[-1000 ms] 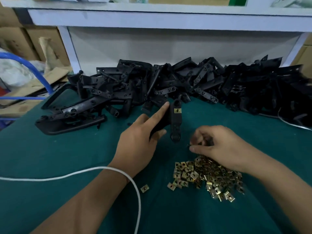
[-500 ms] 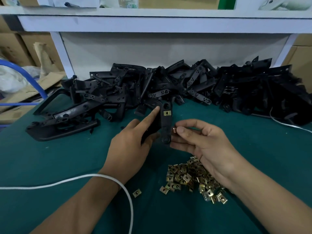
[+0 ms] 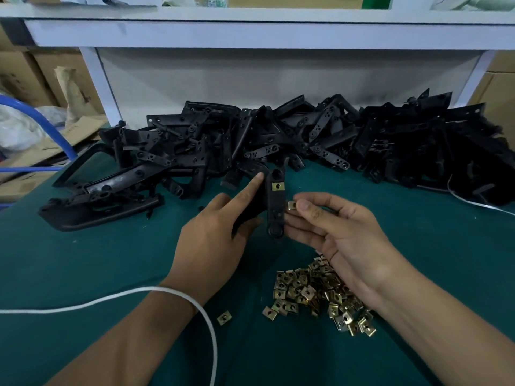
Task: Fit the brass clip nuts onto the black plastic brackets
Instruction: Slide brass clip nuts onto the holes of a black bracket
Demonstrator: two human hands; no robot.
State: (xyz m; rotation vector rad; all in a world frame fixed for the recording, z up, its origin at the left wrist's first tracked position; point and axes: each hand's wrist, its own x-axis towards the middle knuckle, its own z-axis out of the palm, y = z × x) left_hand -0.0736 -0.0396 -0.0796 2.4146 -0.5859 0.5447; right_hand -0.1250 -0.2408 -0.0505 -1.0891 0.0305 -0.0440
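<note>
My left hand [image 3: 214, 240] holds a black plastic bracket [image 3: 275, 207] upright above the green mat, index finger stretched along its left side. One brass clip nut [image 3: 277, 186] sits clipped near the bracket's top. My right hand [image 3: 342, 238] pinches a second brass clip nut [image 3: 291, 205] between thumb and index finger, right beside the bracket's right edge. A heap of loose brass clip nuts [image 3: 315, 293] lies on the mat below my right hand. One stray nut [image 3: 224, 317] lies apart to the left of the heap.
A long pile of black plastic brackets [image 3: 306, 140] runs along the back of the green mat [image 3: 83, 268], under a white shelf [image 3: 250, 32]. A white cord [image 3: 117, 299] loops across my left wrist. Cardboard boxes [image 3: 28, 76] and a blue tube [image 3: 39, 118] stand at the left.
My right hand rose from the nut heap with one nut and brought it up to the bracket's right edge. My left hand kept the bracket upright.
</note>
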